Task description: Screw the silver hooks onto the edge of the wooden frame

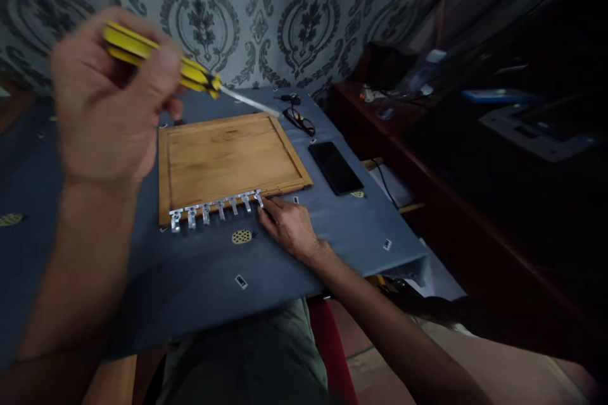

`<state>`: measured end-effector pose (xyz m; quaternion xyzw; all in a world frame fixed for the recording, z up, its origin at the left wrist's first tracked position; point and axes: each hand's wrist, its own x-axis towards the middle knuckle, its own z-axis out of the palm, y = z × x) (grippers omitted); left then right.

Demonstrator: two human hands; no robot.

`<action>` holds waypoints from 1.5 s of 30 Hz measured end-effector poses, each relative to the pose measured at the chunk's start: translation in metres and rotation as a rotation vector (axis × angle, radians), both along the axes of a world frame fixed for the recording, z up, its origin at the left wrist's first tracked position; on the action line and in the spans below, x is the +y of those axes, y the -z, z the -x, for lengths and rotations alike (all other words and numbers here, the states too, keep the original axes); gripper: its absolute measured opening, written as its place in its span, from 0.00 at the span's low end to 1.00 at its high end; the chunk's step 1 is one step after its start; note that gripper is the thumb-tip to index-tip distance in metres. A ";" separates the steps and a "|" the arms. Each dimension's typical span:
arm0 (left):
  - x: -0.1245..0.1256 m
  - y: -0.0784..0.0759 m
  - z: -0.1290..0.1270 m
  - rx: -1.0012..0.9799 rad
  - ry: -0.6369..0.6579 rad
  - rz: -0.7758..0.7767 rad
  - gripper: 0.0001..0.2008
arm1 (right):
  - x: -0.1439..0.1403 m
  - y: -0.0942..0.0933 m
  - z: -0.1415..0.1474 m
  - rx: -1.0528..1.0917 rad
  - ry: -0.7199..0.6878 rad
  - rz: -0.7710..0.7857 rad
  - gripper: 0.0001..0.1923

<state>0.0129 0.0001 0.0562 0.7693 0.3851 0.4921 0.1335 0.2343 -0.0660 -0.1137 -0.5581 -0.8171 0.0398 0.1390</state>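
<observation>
Yellow-handled screwdriver (161, 60), honey-brown wooden board (228, 158), grey-blue tablecloth (190, 266), damask-patterned wall (256, 12).
</observation>
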 end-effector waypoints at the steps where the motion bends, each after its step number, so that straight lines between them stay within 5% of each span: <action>1: -0.007 0.000 -0.007 -0.072 0.007 0.001 0.10 | 0.000 0.000 0.000 -0.003 0.001 -0.002 0.18; 5: -0.018 0.003 -0.024 0.324 -0.012 0.229 0.07 | 0.001 0.002 0.000 -0.014 -0.003 -0.005 0.18; 10: -0.010 0.014 -0.033 0.657 -0.100 0.243 0.09 | 0.000 0.001 -0.001 -0.001 -0.010 0.000 0.17; 20: -0.007 0.028 -0.041 0.673 -0.040 0.192 0.06 | -0.001 -0.001 0.001 -0.016 0.008 0.022 0.17; 26: -0.007 0.031 -0.043 0.673 -0.023 0.286 0.06 | 0.000 -0.001 0.000 0.008 0.002 0.034 0.18; 45: -0.006 0.032 -0.040 0.676 0.025 0.222 0.04 | 0.000 -0.003 0.000 0.004 -0.008 0.034 0.19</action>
